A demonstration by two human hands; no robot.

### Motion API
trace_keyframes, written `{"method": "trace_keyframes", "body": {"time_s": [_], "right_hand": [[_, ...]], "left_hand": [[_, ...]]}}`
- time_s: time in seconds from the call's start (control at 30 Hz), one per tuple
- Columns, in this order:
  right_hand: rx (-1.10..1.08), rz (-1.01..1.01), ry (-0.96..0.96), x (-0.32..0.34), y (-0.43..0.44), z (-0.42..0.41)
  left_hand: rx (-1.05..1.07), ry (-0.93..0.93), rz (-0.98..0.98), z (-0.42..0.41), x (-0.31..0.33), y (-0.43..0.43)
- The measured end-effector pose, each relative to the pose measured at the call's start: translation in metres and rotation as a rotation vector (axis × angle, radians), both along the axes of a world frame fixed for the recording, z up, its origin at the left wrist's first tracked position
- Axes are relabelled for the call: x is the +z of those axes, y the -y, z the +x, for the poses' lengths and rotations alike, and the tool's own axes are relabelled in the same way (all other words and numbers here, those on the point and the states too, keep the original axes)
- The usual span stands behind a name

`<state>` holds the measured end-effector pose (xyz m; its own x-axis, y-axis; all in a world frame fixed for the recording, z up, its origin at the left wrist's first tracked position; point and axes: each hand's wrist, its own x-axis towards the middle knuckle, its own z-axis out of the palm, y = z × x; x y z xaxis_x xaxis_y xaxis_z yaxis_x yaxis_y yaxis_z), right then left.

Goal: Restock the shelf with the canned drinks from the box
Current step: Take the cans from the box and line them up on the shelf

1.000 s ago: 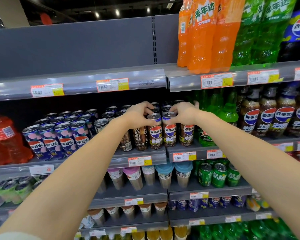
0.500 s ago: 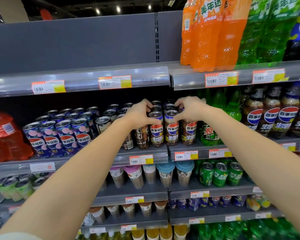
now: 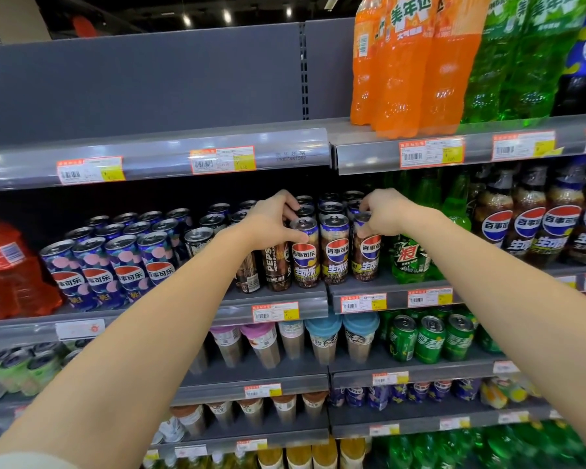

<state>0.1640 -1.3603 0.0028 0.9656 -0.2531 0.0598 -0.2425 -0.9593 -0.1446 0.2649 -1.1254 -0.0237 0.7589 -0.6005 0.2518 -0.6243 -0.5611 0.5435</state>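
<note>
Tall brown Pepsi cans stand in rows on the second shelf [image 3: 285, 304]. My left hand [image 3: 273, 221] curls round the top of the front left can [image 3: 305, 252]. My right hand [image 3: 384, 213] pinches the top of the front right can [image 3: 366, 253]. One more front can [image 3: 334, 248] stands untouched between the two. More cans of the same kind stand behind, partly hidden by my fingers. No box is in view.
Blue and pink Pepsi cans [image 3: 115, 265] fill the shelf to the left, dark Pepsi zero cans [image 3: 274, 265] beside my left wrist. Green bottles [image 3: 413, 255] and cola bottles [image 3: 528, 225] stand right. Orange bottles [image 3: 403, 62] sit on the top shelf; cups and green cans below.
Both hands have moved slightly apart on the can tops. The view has shifted a little to the left and up; the front cans stand about where they were.
</note>
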Motion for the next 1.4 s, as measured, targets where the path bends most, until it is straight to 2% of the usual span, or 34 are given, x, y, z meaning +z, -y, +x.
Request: {"method": "trace_keyframes", "body": {"time_s": [0.27, 0.47, 0.6, 0.73, 0.93, 1.13, 1.23, 1.33, 1.4], "right_hand": [[0.018, 0.032, 0.054, -0.002, 0.002, 0.0], [-0.01, -0.056, -0.046, 0.01, -0.004, -0.002], [0.007, -0.178, 0.025, 0.02, -0.024, 0.001], [0.148, -0.241, 0.011, 0.021, -0.053, 0.012], [0.221, -0.332, -0.12, 0.016, -0.076, 0.02], [0.243, -0.245, -0.004, 0.006, -0.077, 0.027], [0.247, -0.233, 0.026, 0.002, -0.084, 0.033], [0.235, -0.249, 0.036, -0.002, -0.089, 0.038], [0.217, -0.244, 0.046, -0.002, -0.09, 0.04]], "left_hand": [[0.009, -0.039, -0.007, 0.0, 0.003, 0.0], [0.065, -0.002, 0.078, -0.005, 0.01, -0.006], [0.242, 0.319, 0.397, -0.002, 0.018, -0.015], [0.289, 0.314, 0.559, -0.003, 0.023, -0.019], [0.224, 0.248, 0.401, -0.007, 0.02, -0.024], [0.05, 0.095, 0.21, 0.0, 0.016, -0.042], [0.022, 0.076, 0.198, 0.003, 0.016, -0.044], [0.143, 0.186, 0.298, 0.007, 0.014, -0.039], [0.211, 0.186, 0.332, 0.008, 0.013, -0.036]]}}
